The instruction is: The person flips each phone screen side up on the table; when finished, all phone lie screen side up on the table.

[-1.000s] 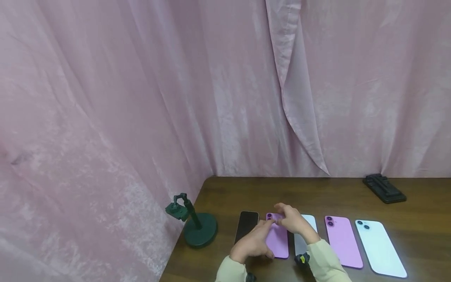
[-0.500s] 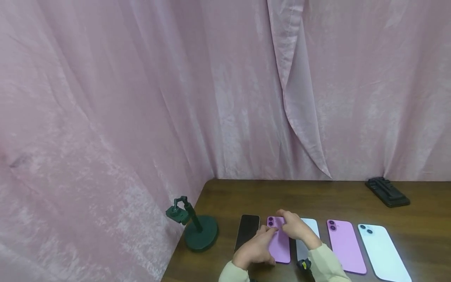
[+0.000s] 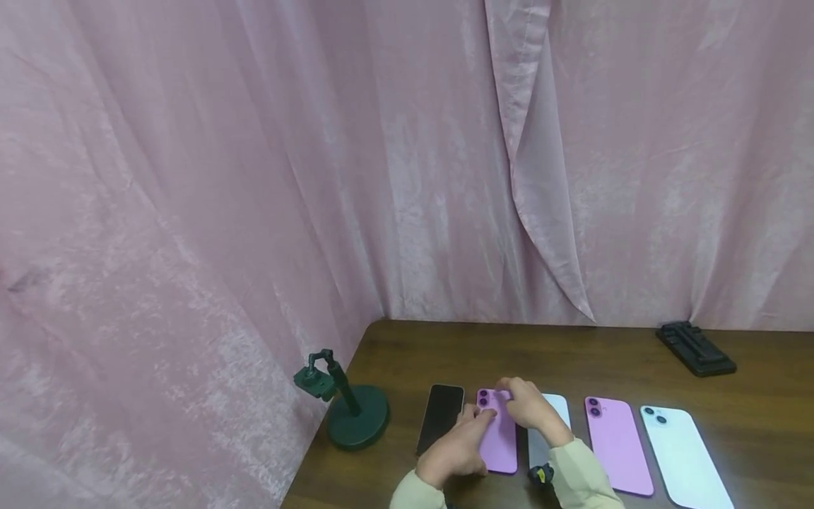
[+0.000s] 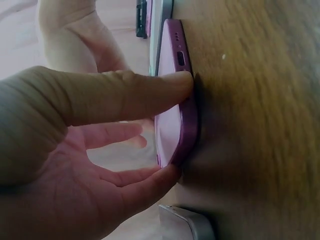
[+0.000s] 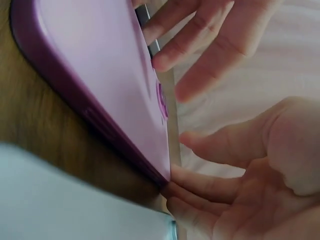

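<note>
On one table (image 3: 486,352), two hands (image 3: 453,449) (image 3: 533,411) touching one purple phone (image 3: 499,444), four phones (image 3: 440,417) (image 3: 538,449) (image 3: 618,444) (image 3: 683,456) beside

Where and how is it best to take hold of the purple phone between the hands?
I would take the purple phone by its long edges, from above: its broad back, facing up, offers little to pinch. Gaps of table beside the black phone and the white phone probably leave room on either side.
</note>
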The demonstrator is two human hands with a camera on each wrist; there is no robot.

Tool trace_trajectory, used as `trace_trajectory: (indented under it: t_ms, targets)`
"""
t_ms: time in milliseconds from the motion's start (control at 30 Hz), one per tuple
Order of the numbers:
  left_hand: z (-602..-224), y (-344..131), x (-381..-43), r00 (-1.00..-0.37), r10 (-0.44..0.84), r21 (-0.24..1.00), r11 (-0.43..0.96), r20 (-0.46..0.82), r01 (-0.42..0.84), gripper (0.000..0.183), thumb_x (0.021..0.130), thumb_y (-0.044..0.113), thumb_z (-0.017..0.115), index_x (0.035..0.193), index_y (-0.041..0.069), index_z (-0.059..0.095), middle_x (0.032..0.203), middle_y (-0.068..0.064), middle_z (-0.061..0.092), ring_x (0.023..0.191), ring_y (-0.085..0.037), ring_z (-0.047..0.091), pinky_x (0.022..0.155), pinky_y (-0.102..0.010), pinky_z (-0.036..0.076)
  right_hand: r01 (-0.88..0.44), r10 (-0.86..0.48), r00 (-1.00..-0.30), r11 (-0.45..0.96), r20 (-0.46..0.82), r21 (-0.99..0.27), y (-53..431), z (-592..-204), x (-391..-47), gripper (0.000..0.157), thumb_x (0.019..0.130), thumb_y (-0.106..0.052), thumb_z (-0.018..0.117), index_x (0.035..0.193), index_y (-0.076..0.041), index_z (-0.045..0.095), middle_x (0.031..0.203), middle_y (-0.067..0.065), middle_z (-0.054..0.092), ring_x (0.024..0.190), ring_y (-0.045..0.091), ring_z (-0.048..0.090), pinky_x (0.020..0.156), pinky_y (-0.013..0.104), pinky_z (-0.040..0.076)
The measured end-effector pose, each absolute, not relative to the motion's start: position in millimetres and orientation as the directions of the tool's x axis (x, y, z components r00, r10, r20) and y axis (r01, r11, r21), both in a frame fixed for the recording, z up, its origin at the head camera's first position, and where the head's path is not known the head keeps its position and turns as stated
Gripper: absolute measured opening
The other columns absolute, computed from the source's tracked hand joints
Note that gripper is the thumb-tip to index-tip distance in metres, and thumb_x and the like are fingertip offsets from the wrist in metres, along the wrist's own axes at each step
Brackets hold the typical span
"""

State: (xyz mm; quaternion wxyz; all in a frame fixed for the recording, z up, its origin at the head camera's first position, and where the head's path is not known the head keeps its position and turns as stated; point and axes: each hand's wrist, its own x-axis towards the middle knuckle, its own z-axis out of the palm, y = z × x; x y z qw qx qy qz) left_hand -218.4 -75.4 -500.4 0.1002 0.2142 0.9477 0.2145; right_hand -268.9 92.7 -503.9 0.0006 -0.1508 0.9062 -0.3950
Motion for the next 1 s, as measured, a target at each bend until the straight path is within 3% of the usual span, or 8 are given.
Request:
trace_trajectory:
  t_ms: [300, 567, 733, 867, 1000]
  targets:
    - [-500, -74, -215, -0.901, 0.421, 0.366, 0.858, -0.1, 0.361, 0.103, 0.058, 0.003, 0.094, 0.149, 0.008, 0.047, 0.139, -0.022, 0.044, 0.13, -0.043, 0.047, 0.1, -0.043, 0.049, -0.256, -0.249, -0.961, 0.633, 0.121, -0.731, 87, -508, -273, 0.041, 0.066, 0.016, 0.055, 0.104, 0.008, 0.069, 0.108, 0.023, 0.069, 0.106, 0.045, 0.062, 0.087, 0.056, 0.051]
    - [-499, -72, -217, -0.895, 0.441, 0.352, 0.849, -0.066, 0.393, 0.115, 0.056, 0.003, 0.095, 0.154, 0.005, 0.037, 0.136, -0.022, 0.044, 0.124, -0.032, 0.05, 0.099, -0.035, 0.049, -0.253, -0.238, -0.962, 0.608, 0.131, -0.752, 89, -502, -275, 0.041, 0.07, 0.015, 0.056, 0.11, 0.013, 0.064, 0.108, 0.027, 0.065, 0.108, 0.048, 0.058, 0.091, 0.059, 0.048]
    - [-498, -72, -218, -0.893, 0.444, 0.345, 0.851, -0.069, 0.396, 0.117, 0.057, 0.004, 0.095, 0.156, 0.005, 0.033, 0.139, -0.023, 0.045, 0.128, -0.038, 0.049, 0.102, -0.038, 0.048, -0.215, -0.232, -0.967, 0.542, 0.102, -0.812, 95, -504, -278, 0.05, 0.075, 0.016, 0.051, 0.124, 0.018, 0.055, 0.115, 0.034, 0.062, 0.109, 0.049, 0.06, 0.087, 0.055, 0.053]
    - [-501, -74, -217, -0.887, 0.453, 0.358, 0.846, -0.09, 0.395, 0.119, 0.06, 0.008, 0.095, 0.157, 0.002, 0.027, 0.146, -0.026, 0.044, 0.134, -0.046, 0.045, 0.109, -0.045, 0.041, -0.212, -0.235, -0.967, 0.509, 0.102, -0.834, 100, -504, -277, 0.05, 0.075, 0.015, 0.05, 0.124, 0.017, 0.054, 0.112, 0.034, 0.062, 0.107, 0.046, 0.061, 0.085, 0.053, 0.054]
    - [-504, -75, -217, -0.876, 0.475, 0.371, 0.83, -0.082, 0.415, 0.118, 0.062, 0.009, 0.095, 0.157, -0.001, 0.025, 0.152, -0.022, 0.043, 0.136, -0.041, 0.045, 0.112, -0.044, 0.038, -0.214, -0.242, -0.965, 0.505, 0.101, -0.836, 102, -502, -275, 0.049, 0.074, 0.014, 0.051, 0.123, 0.017, 0.055, 0.114, 0.034, 0.062, 0.109, 0.047, 0.06, 0.087, 0.053, 0.053]
